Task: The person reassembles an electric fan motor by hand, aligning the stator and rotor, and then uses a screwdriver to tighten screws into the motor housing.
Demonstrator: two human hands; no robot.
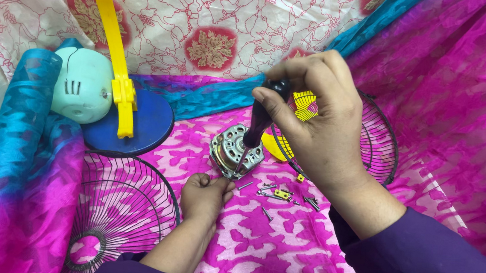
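Beside the black wire fan guard (120, 214), the small metal fan motor (234, 150) looks heavy and rigid, best gripped by its rim where the left hand (205, 196) pinches, while right-hand fingers (294, 109) wrap the dark-handled screwdriver (259, 123).

My work surface is covered with a pink floral-patterned cloth (278, 260). Behind it hangs a white cloth with red floral medallions (206, 24). A magenta fabric (465, 87) drapes my right side; a blue sheer fabric (23, 107) borders my left. Lighting is bright and even.
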